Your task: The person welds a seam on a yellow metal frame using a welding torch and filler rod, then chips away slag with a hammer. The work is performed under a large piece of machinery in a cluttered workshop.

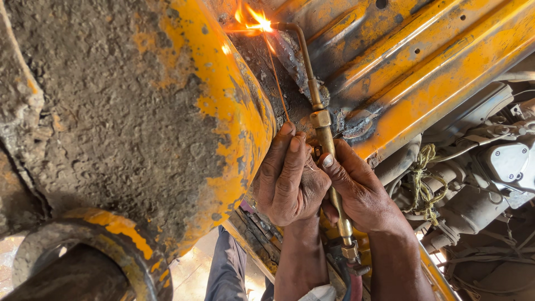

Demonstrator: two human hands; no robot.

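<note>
Brass torch (326,139) in right hand (362,192); left hand (290,175) pinches filler rod (277,83)

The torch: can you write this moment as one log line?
left hand: holds thin filler rod | right hand: grips brass torch | flame: lit at yellow panel

1 head view looks up, close beneath yellow vehicle underside (434,61).

Shiny brass torch (323,131); rough, chipped yellow-painted metal panel (223,100), caked with dirt.
</note>
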